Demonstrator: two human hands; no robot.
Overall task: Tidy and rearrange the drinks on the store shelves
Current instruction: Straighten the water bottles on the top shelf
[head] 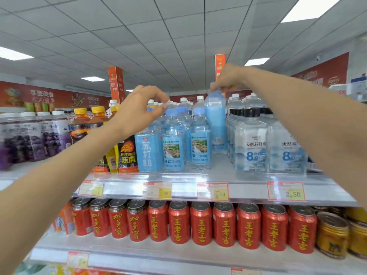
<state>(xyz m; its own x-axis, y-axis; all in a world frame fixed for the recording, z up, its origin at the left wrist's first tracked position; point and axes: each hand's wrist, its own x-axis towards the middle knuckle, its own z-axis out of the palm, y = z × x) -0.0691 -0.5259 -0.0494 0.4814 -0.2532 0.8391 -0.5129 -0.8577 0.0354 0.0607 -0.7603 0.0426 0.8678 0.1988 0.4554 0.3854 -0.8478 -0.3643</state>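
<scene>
On the top shelf (198, 175) stand rows of blue-capped soda water bottles. My right hand (228, 78) pinches the cap of a blue soda water bottle (215, 120), which hangs above the shelf behind the front row. My left hand (143, 108) hovers over the bottle row to the left, fingers curled, thumb and fingertips near a blue cap; I cannot tell whether it holds one. A solid blue-labelled bottle (146, 151) and two scenic-labelled bottles (174, 149) (200, 147) form the front row.
Clear bottles with black and white caps (250, 147) stand at the right. Hi-Tiger bottles (127, 153) and purple grape drinks (29, 139) fill the left. Red cans (200, 223) and gold cans (331, 235) line the lower shelf. Price tags (212, 191) run along the shelf edge.
</scene>
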